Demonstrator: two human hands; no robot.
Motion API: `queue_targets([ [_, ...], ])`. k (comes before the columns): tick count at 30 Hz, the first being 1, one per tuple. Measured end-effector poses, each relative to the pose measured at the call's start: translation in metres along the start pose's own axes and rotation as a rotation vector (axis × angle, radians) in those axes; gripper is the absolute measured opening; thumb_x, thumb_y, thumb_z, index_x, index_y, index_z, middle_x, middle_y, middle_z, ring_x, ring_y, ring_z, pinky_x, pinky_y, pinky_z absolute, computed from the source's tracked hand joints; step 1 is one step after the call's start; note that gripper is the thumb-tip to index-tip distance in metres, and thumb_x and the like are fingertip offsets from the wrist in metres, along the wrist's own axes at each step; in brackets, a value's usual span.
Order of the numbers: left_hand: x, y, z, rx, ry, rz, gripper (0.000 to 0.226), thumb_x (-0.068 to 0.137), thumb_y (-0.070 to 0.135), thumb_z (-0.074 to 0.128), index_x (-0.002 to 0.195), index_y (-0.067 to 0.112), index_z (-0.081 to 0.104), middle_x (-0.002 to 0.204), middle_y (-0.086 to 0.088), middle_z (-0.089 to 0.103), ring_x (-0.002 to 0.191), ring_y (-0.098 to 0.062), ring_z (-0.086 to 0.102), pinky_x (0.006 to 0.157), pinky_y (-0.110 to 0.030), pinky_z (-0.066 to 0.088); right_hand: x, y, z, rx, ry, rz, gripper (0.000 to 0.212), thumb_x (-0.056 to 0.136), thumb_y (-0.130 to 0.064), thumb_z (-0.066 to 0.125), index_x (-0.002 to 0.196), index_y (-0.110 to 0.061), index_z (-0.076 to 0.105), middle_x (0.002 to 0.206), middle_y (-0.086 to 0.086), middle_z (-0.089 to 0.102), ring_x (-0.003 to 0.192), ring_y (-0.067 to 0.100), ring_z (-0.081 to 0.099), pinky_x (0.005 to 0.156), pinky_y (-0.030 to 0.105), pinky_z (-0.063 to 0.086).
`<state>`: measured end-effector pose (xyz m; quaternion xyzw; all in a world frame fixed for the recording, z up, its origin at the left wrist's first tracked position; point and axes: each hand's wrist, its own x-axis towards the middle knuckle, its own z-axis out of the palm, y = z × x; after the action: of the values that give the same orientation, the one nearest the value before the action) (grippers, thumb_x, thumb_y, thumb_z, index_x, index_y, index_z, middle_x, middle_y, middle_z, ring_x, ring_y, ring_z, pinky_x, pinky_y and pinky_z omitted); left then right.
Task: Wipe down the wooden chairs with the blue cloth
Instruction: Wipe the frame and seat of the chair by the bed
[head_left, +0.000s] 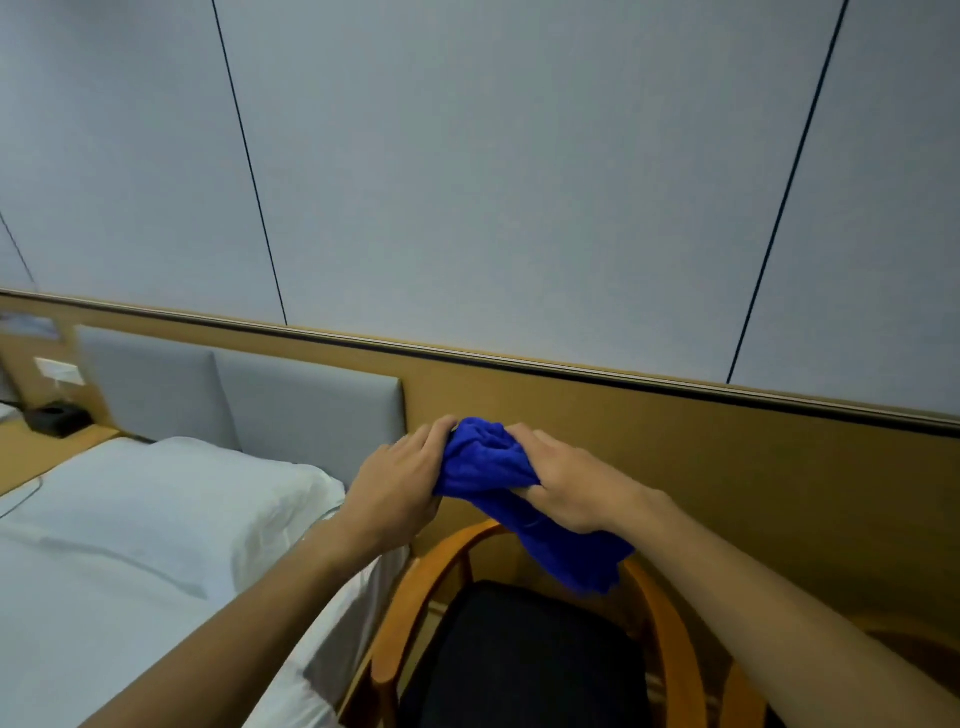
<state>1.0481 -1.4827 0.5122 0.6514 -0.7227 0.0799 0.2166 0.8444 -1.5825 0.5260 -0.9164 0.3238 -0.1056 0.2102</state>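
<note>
Wooden chair (400, 613) with a dark seat stands nearest, beside a white bed (130, 545). Above its curved back, the left hand (400, 486) and right hand (566, 486) both grip the bunched blue cloth (488, 467), fingers curled into it. Behind, a tan wall panel (727, 467).

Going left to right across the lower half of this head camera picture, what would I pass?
Black box on the bedside shelf → white pillow → left hand → blue cloth, gripped by both hands → right hand.
</note>
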Motion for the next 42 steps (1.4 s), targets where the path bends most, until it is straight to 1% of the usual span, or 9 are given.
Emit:
queue_targets([
  [3, 0.002, -0.044, -0.008, 0.008, -0.007, -0.005, 0.057, 0.091, 0.025, 0.061, 0.141, 0.021, 0.033, 0.133, 0.001, 0.052, 0.106, -0.016, 0.058, 0.082, -0.023, 0.046, 0.035, -0.017, 0.017, -0.009, -0.021, 0.056, 0.052, 0.098, -0.041, 0.045, 0.143, -0.039, 0.017, 0.108, -0.002, 0.059, 0.086, 0.016, 0.060, 0.073, 0.035, 0.047],
  [7, 0.011, -0.092, -0.009, 0.024, -0.023, -0.009, 0.021, 0.099, 0.029, 0.044, 0.119, 0.024, 0.049, 0.113, 0.003, 0.063, 0.093, -0.014, 0.060, 0.070, -0.019, 0.042, 0.073, -0.029, 0.025, 0.035, -0.043, 0.139, 0.070, 0.100, -0.046, 0.040, 0.153, -0.040, -0.006, 0.120, 0.002, 0.062, 0.095, 0.019, 0.061, 0.088, 0.040, 0.049],
  [10, 0.024, -0.115, 0.001, 0.061, -0.079, -0.042, 0.017, 0.101, 0.027, 0.036, 0.107, 0.023, 0.051, 0.104, 0.002, 0.065, 0.089, -0.019, 0.061, 0.076, -0.034, 0.053, 0.095, -0.032, 0.024, 0.053, -0.033, 0.059, 0.058, 0.101, -0.038, 0.044, 0.152, -0.039, 0.016, 0.133, -0.004, 0.058, 0.110, 0.015, 0.059, 0.095, 0.037, 0.049],
  [13, 0.036, -0.135, 0.022, 0.005, -0.109, -0.112, 0.012, 0.100, 0.023, 0.037, 0.100, 0.023, 0.049, 0.097, 0.003, 0.064, 0.084, -0.018, 0.060, 0.077, -0.037, 0.053, 0.113, -0.023, 0.034, 0.113, -0.062, 0.005, 0.017, 0.101, -0.028, 0.046, 0.112, -0.039, 0.053, 0.108, -0.010, 0.064, 0.093, 0.009, 0.061, 0.085, 0.040, 0.054],
  [16, 0.050, -0.153, 0.044, -0.080, -0.104, -0.140, 0.009, 0.100, 0.025, 0.039, 0.096, 0.025, 0.048, 0.093, 0.005, 0.062, 0.080, -0.012, 0.057, 0.077, -0.032, 0.052, 0.134, -0.008, 0.042, 0.236, -0.073, 0.030, 0.016, 0.101, -0.025, 0.046, 0.106, -0.037, 0.056, 0.099, -0.010, 0.064, 0.086, 0.007, 0.062, 0.078, 0.030, 0.054],
  [22, 0.074, -0.182, 0.087, -0.140, -0.162, -0.196, 0.007, 0.101, 0.026, 0.041, 0.098, 0.026, 0.048, 0.096, 0.007, 0.063, 0.082, -0.010, 0.058, 0.076, -0.029, 0.053, 0.186, 0.025, 0.054, 0.380, -0.151, 0.082, 0.024, 0.093, -0.016, 0.049, 0.089, -0.037, 0.058, 0.098, -0.006, 0.064, 0.088, 0.012, 0.061, 0.081, 0.036, 0.049],
  [28, 0.086, -0.204, 0.121, -0.116, -0.194, -0.187, 0.011, 0.099, 0.028, 0.045, 0.093, 0.038, 0.042, 0.090, 0.020, 0.057, 0.072, -0.003, 0.050, 0.058, -0.011, 0.036, 0.225, 0.055, 0.079, 0.339, -0.129, 0.078, 0.017, 0.088, -0.046, 0.059, 0.078, -0.033, 0.058, 0.090, -0.008, 0.060, 0.082, 0.013, 0.059, 0.073, 0.029, 0.047],
  [37, 0.090, -0.247, 0.173, -0.197, -0.280, -0.254, 0.026, 0.088, 0.036, 0.060, 0.113, 0.031, 0.053, 0.104, 0.013, 0.058, 0.087, -0.003, 0.052, 0.071, -0.009, 0.036, 0.270, 0.076, 0.116, 0.383, -0.026, 0.057, 0.016, 0.097, -0.031, 0.047, 0.082, -0.033, 0.054, 0.079, -0.009, 0.062, 0.067, 0.006, 0.057, 0.061, 0.020, 0.041],
  [42, 0.090, -0.279, 0.208, -0.254, -0.365, -0.350, 0.018, 0.082, 0.026, 0.065, 0.099, 0.028, 0.058, 0.093, 0.009, 0.058, 0.083, -0.008, 0.056, 0.073, -0.020, 0.043, 0.295, 0.076, 0.136, 0.415, -0.011, 0.044, 0.014, 0.095, -0.026, 0.049, 0.085, -0.033, 0.056, 0.080, -0.008, 0.062, 0.072, 0.010, 0.059, 0.063, 0.025, 0.045],
])
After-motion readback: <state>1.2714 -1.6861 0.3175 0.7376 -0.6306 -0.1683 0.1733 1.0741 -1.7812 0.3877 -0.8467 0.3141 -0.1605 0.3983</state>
